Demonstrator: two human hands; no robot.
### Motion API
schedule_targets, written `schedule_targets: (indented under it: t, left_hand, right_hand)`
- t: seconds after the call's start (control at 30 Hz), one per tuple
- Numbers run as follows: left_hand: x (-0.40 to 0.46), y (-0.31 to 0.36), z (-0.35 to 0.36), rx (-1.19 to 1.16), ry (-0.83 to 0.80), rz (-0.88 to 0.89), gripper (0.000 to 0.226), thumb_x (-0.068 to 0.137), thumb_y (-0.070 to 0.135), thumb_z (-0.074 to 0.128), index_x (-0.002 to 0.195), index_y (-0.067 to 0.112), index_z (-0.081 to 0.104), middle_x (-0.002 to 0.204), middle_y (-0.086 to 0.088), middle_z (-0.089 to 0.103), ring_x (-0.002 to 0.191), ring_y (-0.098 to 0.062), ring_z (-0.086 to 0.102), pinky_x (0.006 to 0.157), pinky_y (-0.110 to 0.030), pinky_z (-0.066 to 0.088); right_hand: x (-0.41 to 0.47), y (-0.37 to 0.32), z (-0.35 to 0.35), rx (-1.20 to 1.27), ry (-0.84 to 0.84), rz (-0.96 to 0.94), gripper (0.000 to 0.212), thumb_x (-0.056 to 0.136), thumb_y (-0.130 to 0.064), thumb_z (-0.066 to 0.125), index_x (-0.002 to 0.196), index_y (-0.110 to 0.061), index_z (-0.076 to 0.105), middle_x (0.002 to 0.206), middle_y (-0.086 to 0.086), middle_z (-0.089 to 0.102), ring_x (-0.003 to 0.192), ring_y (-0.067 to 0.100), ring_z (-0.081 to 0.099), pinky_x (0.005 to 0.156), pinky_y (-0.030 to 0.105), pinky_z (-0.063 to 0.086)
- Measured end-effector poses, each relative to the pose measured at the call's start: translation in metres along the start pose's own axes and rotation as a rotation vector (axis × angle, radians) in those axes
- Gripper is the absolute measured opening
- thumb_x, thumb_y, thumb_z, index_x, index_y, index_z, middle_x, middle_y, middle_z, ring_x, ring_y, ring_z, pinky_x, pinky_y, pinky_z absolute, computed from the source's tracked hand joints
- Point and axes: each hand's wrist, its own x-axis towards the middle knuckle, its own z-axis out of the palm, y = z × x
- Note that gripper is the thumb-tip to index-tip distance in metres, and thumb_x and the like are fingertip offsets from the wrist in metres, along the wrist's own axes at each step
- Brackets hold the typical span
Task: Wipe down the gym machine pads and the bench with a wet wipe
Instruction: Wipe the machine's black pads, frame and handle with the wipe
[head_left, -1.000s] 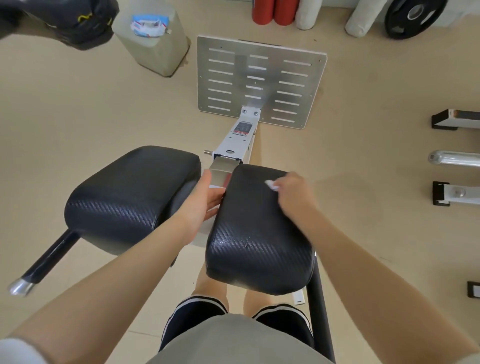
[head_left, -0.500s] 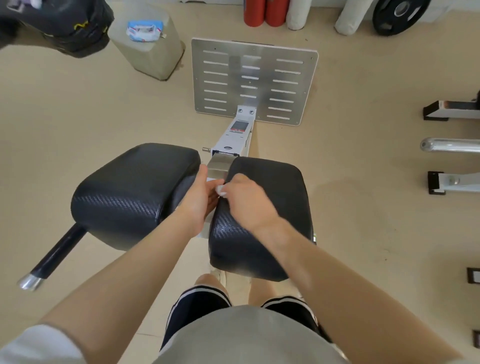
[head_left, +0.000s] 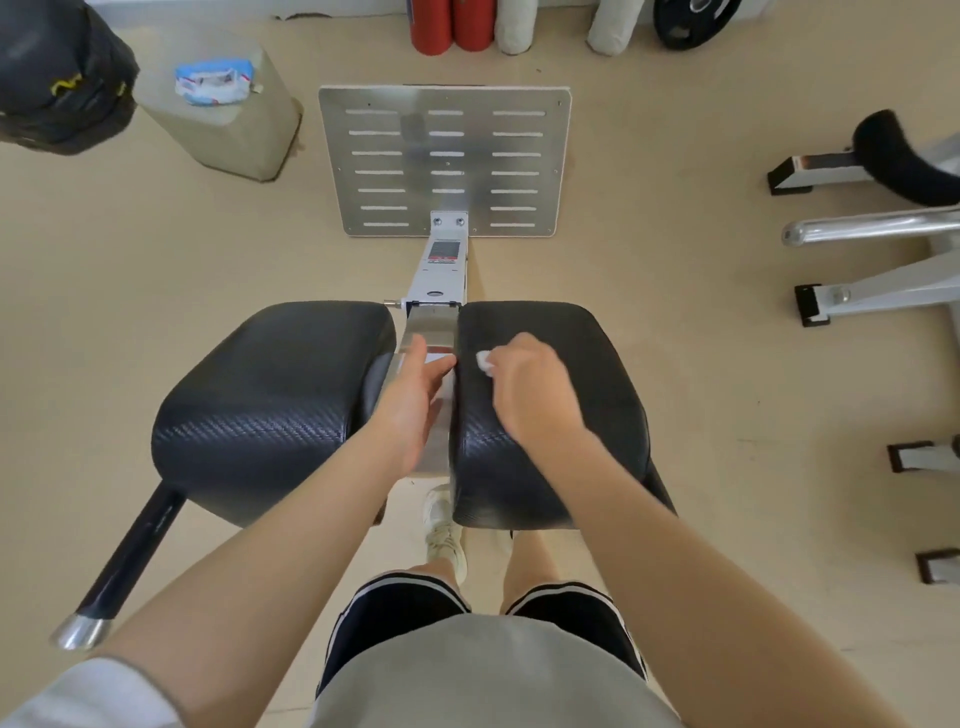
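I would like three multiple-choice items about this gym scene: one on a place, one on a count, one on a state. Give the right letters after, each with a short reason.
1. Where is the wet wipe?
A. on the left pad
B. on the right pad
C. on the floor

2. How many red rollers stand at the wall?
A. one
B. two
C. four

3. How is the left hand?
A. fingers extended, holding nothing
B. gripping the wipe
C. closed in a fist

Answers: 1 B, the right hand holds it against the right pad. 2 B, two stand side by side. 3 A, its fingers lie straight over the metal frame.
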Motion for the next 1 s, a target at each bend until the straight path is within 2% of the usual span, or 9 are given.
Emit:
schedule_targets:
  t: [0.07, 0.2, 0.3, 0.4, 0.5, 0.67, 0.73, 0.87, 1.0]
  left_hand:
    - [-0.004, -0.001, -0.004, 0.097, -0.020, 0.002, 0.067, 0.092, 0.064, 0.010, 0.141, 0.027, 0.036, 0.156, 0.004, 0.017, 0.145, -0.016, 0.007, 0.115, -0.033, 0.004]
    - [-0.015, -0.005, -0.009, 0.120, -0.072, 0.052, 0.066, 0.095, 0.058, 0.009, 0.142, 0.019, 0.035, 0.154, 0.003, 0.024, 0.143, -0.012, 0.014, 0.116, -0.029, 0.008]
    - [-0.020, -0.010, -0.012, 0.104, -0.128, 0.032, 0.067, 0.094, 0.059, 0.012, 0.142, 0.019, 0.034, 0.152, 0.003, 0.029, 0.141, -0.015, 0.023, 0.115, -0.031, 0.015]
    - [-0.024, -0.014, -0.014, 0.100, -0.163, 0.035, 0.064, 0.093, 0.059, 0.014, 0.143, 0.023, 0.032, 0.152, 0.005, 0.029, 0.141, -0.015, 0.025, 0.115, -0.033, 0.018]
    - [-0.026, -0.017, -0.015, 0.100, -0.217, 0.076, 0.063, 0.094, 0.057, 0.013, 0.145, 0.022, 0.027, 0.151, 0.007, 0.030, 0.140, -0.012, 0.024, 0.113, -0.030, 0.020]
    - [-0.021, -0.015, -0.024, 0.037, -0.295, 0.079, 0.065, 0.095, 0.057, 0.014, 0.135, 0.018, 0.046, 0.135, 0.000, 0.053, 0.127, -0.011, 0.045, 0.104, -0.027, 0.036]
    - [-0.020, -0.017, -0.026, 0.053, -0.283, 0.079, 0.066, 0.095, 0.058, 0.016, 0.127, 0.016, 0.054, 0.125, -0.005, 0.062, 0.118, -0.015, 0.055, 0.099, -0.029, 0.042]
    - [-0.019, -0.022, -0.026, 0.040, -0.245, 0.076, 0.067, 0.093, 0.061, 0.019, 0.138, 0.018, 0.043, 0.138, 0.000, 0.051, 0.129, -0.013, 0.044, 0.113, -0.035, 0.029]
    - [-0.023, -0.022, -0.021, 0.062, -0.220, 0.098, 0.064, 0.093, 0.059, 0.016, 0.143, 0.022, 0.033, 0.148, 0.007, 0.036, 0.138, -0.013, 0.029, 0.114, -0.032, 0.020]
  right_hand:
    - [-0.013, -0.017, 0.007, 0.017, 0.014, -0.055, 0.027, 0.090, -0.002, 0.043, 0.111, -0.005, 0.059, 0.110, 0.015, 0.051, 0.100, 0.029, 0.049, 0.081, 0.031, 0.040]
    - [-0.023, -0.011, 0.007, 0.004, 0.076, -0.151, 0.035, 0.088, 0.000, 0.046, 0.120, -0.010, 0.057, 0.114, 0.013, 0.049, 0.104, 0.028, 0.047, 0.087, 0.031, 0.043]
    - [-0.021, 0.030, -0.003, -0.047, 0.180, 0.027, 0.035, 0.092, -0.005, 0.042, 0.118, -0.017, 0.063, 0.111, 0.013, 0.051, 0.102, 0.031, 0.050, 0.084, 0.031, 0.040]
    - [-0.027, 0.065, -0.014, -0.062, 0.226, 0.277, 0.029, 0.097, -0.009, 0.040, 0.115, -0.008, 0.063, 0.112, 0.016, 0.049, 0.104, 0.034, 0.049, 0.080, 0.031, 0.039]
    - [-0.026, 0.052, -0.013, -0.050, 0.247, 0.347, 0.028, 0.096, -0.008, 0.039, 0.109, -0.004, 0.063, 0.110, 0.017, 0.050, 0.098, 0.034, 0.052, 0.072, 0.030, 0.036]
    - [-0.035, -0.041, 0.020, -0.008, 0.231, 0.037, 0.018, 0.080, -0.001, 0.059, 0.097, -0.005, 0.065, 0.096, 0.016, 0.055, 0.084, 0.030, 0.057, 0.064, 0.026, 0.040]
    - [-0.047, -0.057, 0.029, 0.038, 0.117, 0.004, 0.021, 0.090, -0.008, 0.048, 0.108, -0.002, 0.057, 0.107, 0.015, 0.052, 0.097, 0.029, 0.052, 0.074, 0.028, 0.040]
    - [-0.071, -0.042, 0.020, 0.017, 0.194, -0.028, 0.021, 0.071, 0.002, 0.067, 0.091, -0.001, 0.064, 0.085, 0.015, 0.057, 0.075, 0.029, 0.056, 0.055, 0.026, 0.038]
    - [-0.074, 0.022, 0.005, 0.037, 0.360, 0.236, 0.031, 0.088, 0.003, 0.045, 0.114, -0.005, 0.059, 0.110, 0.019, 0.051, 0.101, 0.034, 0.046, 0.084, 0.038, 0.039]
